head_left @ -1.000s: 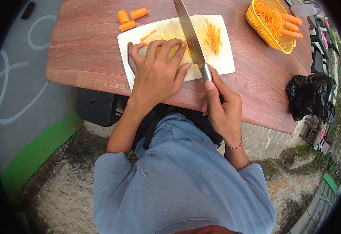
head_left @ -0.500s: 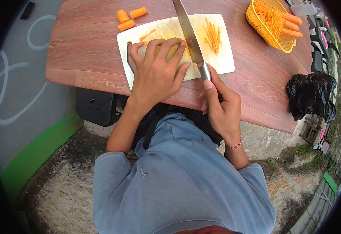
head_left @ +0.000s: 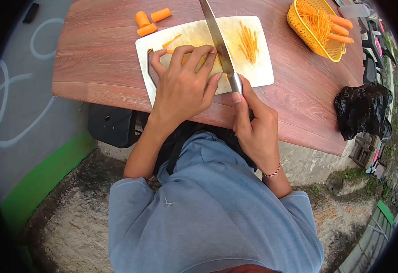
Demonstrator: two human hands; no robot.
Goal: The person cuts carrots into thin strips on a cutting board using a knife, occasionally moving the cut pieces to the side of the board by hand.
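Observation:
My right hand [head_left: 256,125] is wrapped round the handle of a large knife [head_left: 219,41], its blade pointing away across the white cutting board [head_left: 262,68]. My left hand [head_left: 183,84] lies on the board with bent fingers, the fingertips close to the left side of the blade. Bits of orange carrot show under and beside these fingers, but most of what they press on is hidden. Thin carrot strips [head_left: 249,43] form a small pile to the right of the knife. One loose strip [head_left: 171,41] rests at the board's upper left.
Three carrot pieces [head_left: 161,14] sit on the wooden table [head_left: 99,59] beyond the board's left corner. A yellow basket [head_left: 306,34] at the back right holds shredded carrot and whole carrots [head_left: 340,29]. A black plastic bag [head_left: 362,109] is at the table's right edge.
The knife and my right hand have shifted slightly left, toward my left fingers. My left hand has barely moved.

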